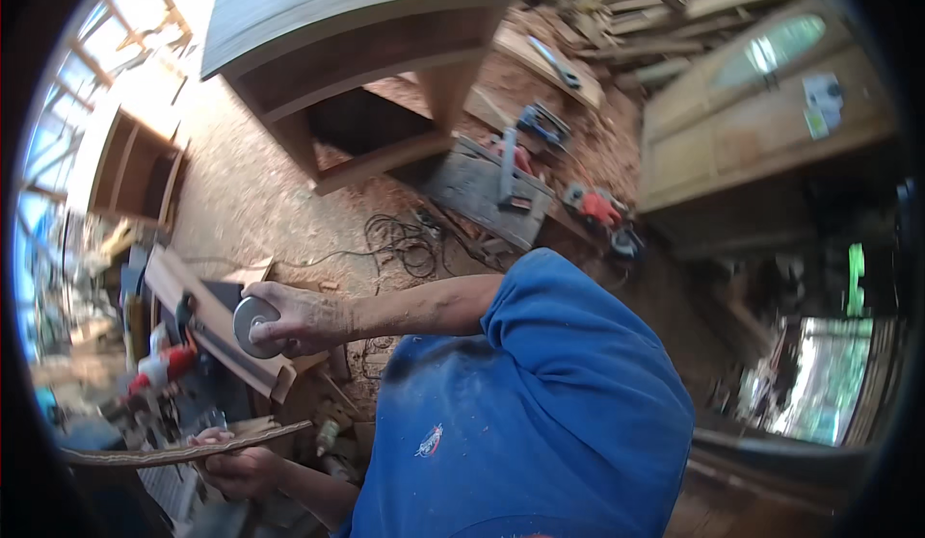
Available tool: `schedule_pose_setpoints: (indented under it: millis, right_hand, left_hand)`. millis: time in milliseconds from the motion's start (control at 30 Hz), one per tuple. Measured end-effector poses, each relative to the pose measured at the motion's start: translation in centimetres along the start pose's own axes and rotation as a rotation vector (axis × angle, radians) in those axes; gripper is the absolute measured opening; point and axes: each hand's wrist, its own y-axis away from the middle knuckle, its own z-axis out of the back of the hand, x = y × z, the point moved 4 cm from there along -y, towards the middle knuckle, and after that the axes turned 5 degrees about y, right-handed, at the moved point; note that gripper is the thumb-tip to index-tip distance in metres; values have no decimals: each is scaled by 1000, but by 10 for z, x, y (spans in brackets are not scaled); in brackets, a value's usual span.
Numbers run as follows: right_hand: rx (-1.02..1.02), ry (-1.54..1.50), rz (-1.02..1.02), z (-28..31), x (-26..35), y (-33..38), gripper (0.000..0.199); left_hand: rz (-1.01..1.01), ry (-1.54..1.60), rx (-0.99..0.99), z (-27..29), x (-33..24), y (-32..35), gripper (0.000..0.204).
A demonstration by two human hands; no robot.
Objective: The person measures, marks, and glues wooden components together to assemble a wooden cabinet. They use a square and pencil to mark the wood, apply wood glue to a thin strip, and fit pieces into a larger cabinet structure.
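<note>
My right hand (299, 319) grips a round grey disc (249, 326), its fingers curled around the disc's edge and face. What kind of disc it is, I cannot make out. Lower down, my left hand (236, 469) is closed on a thin plywood piece (145, 458), seen nearly edge-on with its layers showing. The disc is above the plywood and apart from it. Behind my right hand lies a long wooden board (207, 331), and a red and white object (162, 369), blurred, is beside it.
A large wooden cabinet (376, 32) stands ahead. A coiled black cord (405, 249) lies on the dusty floor. Power tools, one a red tool (599, 209), rest by a low bench (472, 191). Another cabinet (125, 167) is at left; a wooden door panel (761, 119) is at right.
</note>
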Motion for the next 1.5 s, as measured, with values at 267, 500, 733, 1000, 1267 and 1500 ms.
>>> schedule_pose_setpoints:
  millis: [267,500,733,1000,1267,1500]
  right_hand:
    - [-625,14,-837,248,61,349,59]
    - [-905,1206,-857,322,212,595,69]
    - [-1325,1364,-1263,344,347,714,62]
    - [-1548,1517,-1474,379,439,806,59]
    - [-1611,1708,-1650,541,535,1000,55]
    - [-1598,1788,-1652,682,578,1127,56]
  left_hand:
    - [-201,635,443,-185,-223,73,41]
    - [-505,1068,483,-236,-476,216,24]
    - [-1002,857,227,-236,-632,385,30]
    - [-405,1278,892,-196,-776,529,39]
    - [-630,1442,877,-220,-918,720,40]
    - [-682,1519,1190,-195,-1067,825,41]
